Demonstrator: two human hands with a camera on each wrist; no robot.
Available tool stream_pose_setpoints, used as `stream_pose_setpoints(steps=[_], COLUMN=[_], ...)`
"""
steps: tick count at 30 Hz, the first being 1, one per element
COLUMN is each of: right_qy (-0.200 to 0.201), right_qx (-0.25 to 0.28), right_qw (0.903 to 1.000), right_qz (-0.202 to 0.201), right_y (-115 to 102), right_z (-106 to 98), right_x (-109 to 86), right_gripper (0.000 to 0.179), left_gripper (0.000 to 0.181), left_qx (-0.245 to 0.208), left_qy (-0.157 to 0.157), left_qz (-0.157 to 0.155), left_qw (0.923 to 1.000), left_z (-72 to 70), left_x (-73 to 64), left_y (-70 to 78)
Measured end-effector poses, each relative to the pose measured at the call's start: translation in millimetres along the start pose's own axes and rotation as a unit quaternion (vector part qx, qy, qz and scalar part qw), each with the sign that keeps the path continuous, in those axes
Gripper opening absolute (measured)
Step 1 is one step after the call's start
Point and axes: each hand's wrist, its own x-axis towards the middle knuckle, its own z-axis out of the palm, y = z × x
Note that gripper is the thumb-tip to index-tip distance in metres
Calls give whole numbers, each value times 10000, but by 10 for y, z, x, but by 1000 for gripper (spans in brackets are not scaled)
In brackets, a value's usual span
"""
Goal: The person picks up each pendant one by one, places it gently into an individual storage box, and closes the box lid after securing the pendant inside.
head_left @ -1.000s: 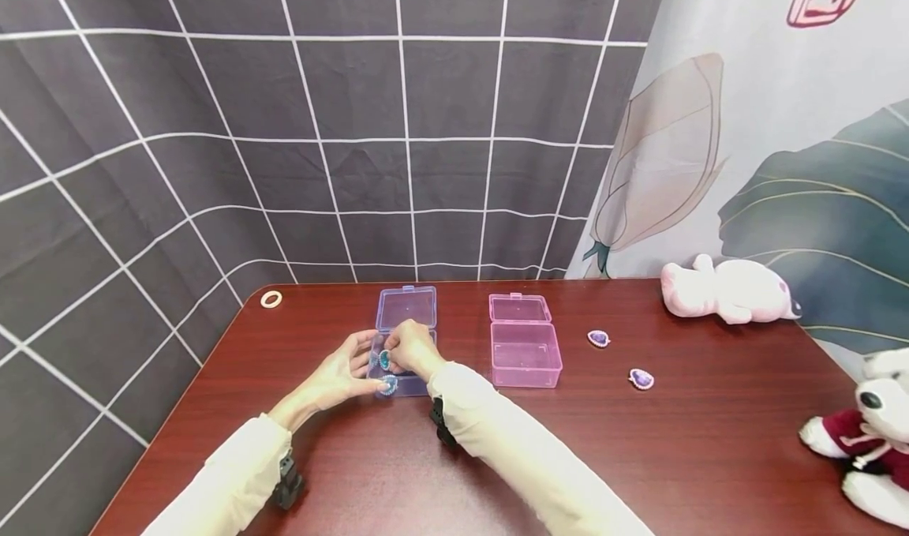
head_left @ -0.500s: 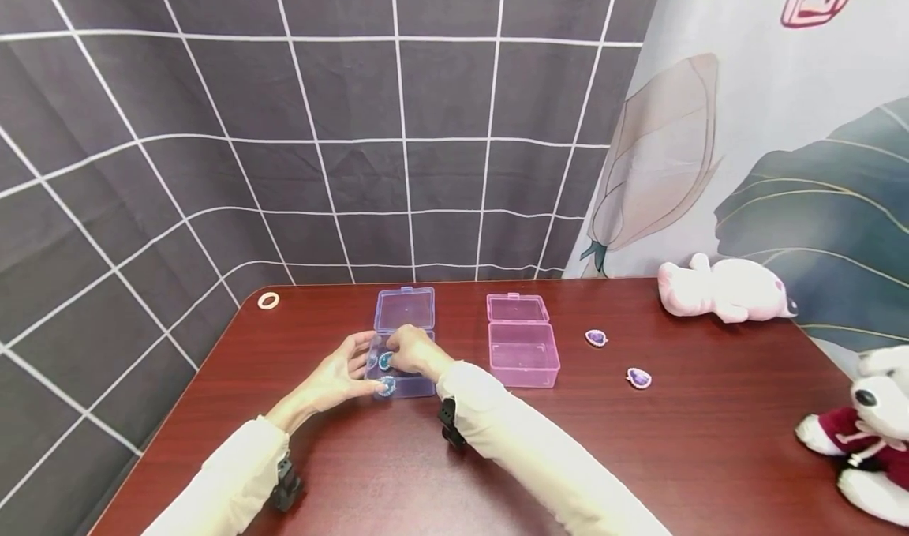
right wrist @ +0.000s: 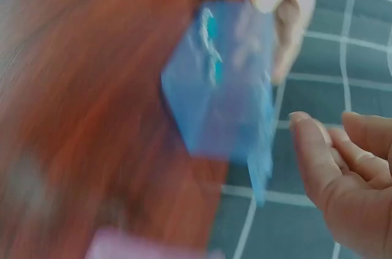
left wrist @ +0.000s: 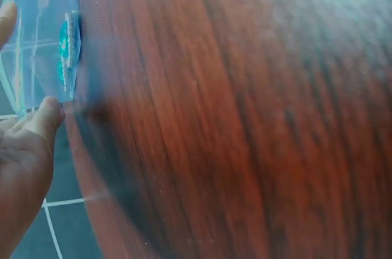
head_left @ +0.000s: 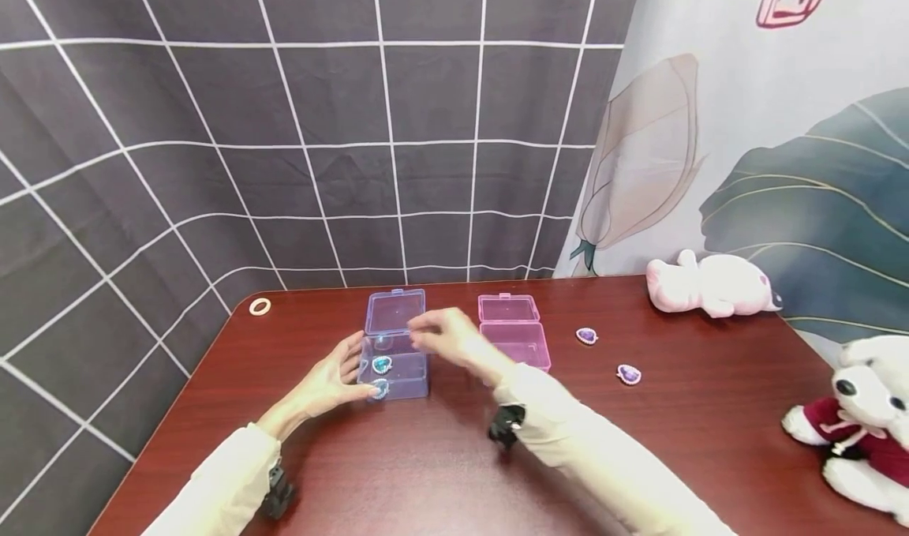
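Note:
A see-through blue plastic box point(head_left: 408, 386) stands on the table with its lid point(head_left: 395, 312) tipped back. My left hand point(head_left: 328, 380) grips its left end, thumb at the front corner and fingers along the far side. Two teal heart-shaped gems with pale beaded rims lie in the box: one gem point(head_left: 382, 365) near the middle, another gem point(head_left: 380, 389) by my thumb. My right hand point(head_left: 458, 340) is raised just right of the box, holding nothing; in the right wrist view its fingers are loosely bent and apart from the box.
An open pink plastic box point(head_left: 521, 340) stands to the right, partly behind my right hand. Beyond it lie a purple gem point(head_left: 586, 336) and a second purple gem point(head_left: 628, 374). A pale ring point(head_left: 259, 307), a pink plush toy point(head_left: 710, 285) and a white plush dog point(head_left: 869, 425) sit near the edges.
My right hand let go of a teal gem inside the blue box, then lifted out and moved right. My left hand keeps its grip on the box. The head view shifted slightly.

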Motion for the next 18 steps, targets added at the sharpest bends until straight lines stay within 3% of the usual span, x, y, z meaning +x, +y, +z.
stream_pose_setpoints(steps=[3,8,10,13,18], right_qy=[191,836,992,1090,1072], right_qx=[714,665,642,524,309], right_qw=[9972,9943,9927,9912,9898], right_qz=[-147,32,256,535,883], right_y=[113,416,541,722,976], right_z=[-374,-996,-1211,-1485,-1802], right_x=[-177,-533,-682,-898,-1206], right_gripper=[28,29,32,35,37], left_gripper=[102,97,94,93,97], left_qx=[155,178,-161,-715,-1344], left_qy=[136,832,861,586,166], left_qz=[11,454,584,569,495], left_qw=[9998,9953,9944,9941,9896], left_z=[-4,154,333,699,1241], left_x=[5,55,114,227,448], left_y=[57,349,517,708,743])
